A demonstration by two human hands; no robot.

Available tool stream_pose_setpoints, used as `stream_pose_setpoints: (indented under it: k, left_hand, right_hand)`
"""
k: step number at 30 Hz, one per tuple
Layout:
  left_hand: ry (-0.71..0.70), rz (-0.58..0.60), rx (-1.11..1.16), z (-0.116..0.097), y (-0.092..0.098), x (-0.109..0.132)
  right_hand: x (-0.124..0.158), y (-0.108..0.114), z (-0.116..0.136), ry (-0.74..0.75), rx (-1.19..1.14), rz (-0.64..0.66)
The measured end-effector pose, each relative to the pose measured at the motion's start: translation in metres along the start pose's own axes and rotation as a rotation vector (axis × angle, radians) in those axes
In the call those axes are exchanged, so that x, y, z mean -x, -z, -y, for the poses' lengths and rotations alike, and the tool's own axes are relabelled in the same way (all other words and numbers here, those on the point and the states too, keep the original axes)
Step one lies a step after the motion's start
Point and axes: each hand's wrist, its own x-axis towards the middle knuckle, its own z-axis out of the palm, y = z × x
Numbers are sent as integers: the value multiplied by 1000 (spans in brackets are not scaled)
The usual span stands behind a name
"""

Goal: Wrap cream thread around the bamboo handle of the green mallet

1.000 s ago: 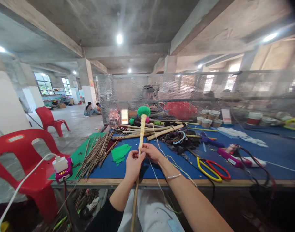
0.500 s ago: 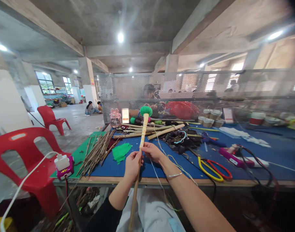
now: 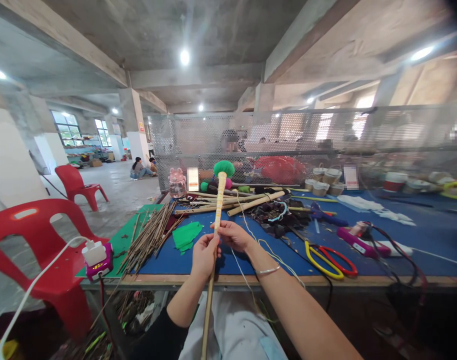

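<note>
Between my hands stands a long thin wooden stick [image 3: 209,305], tilted away from me, its lower end over my lap. A round green cloth-covered head [image 3: 224,169] tops it, and a pale yellow-and-white wrapping [image 3: 219,200] runs down its upper shaft. My left hand [image 3: 205,256] is closed round the stick just under the wrapping. My right hand [image 3: 234,236] pinches the stick at the wrapping's lower end; whether its fingertips also hold a strand is hidden. A thin white string [image 3: 240,267] hangs below my right hand. Green cloth [image 3: 187,236] lies on the table beyond my left hand.
A bundle of thin twigs [image 3: 148,237] lies left on the blue tabletop [image 3: 288,260]. Yellow-and-red-handled scissors [image 3: 335,262] and a purple power strip [image 3: 363,243] lie right. Bamboo poles [image 3: 256,201] lie behind. A red chair [image 3: 44,250] stands left; a mesh screen [image 3: 198,135] closes the back.
The stick's green head has shifted slightly up and left in view. Both hands keep almost the same hold. The whole view has shifted a little.
</note>
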Motion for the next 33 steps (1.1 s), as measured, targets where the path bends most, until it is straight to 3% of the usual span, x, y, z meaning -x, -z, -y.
stream_pose_setpoints:
  k: [4, 10, 13, 24, 26, 31, 33]
  left_hand:
    - [55, 38, -43, 0, 0, -1]
    - [-80, -113, -123, 2, -5, 0]
    - [-92, -126, -104, 1, -6, 3]
    - [-40, -64, -37, 1, -4, 6]
    - [-19, -65, -67, 4, -4, 3]
    - [-172, -154, -146, 6, -3, -1]
    - [-160, -164, -134, 4, -3, 0]
  right_hand:
    - [1, -2, 2, 19, 15, -35]
    - [-2, 1, -3, 29, 56, -118]
    - [-4, 2, -4, 21, 94, -127]
    - [-3, -2, -6, -44, 4, 2]
    - [-5, -1, -8, -24, 39, -17]
    - [-6, 3, -9, 30, 103, -113]
    - [-5, 4, -8, 34, 126, -134]
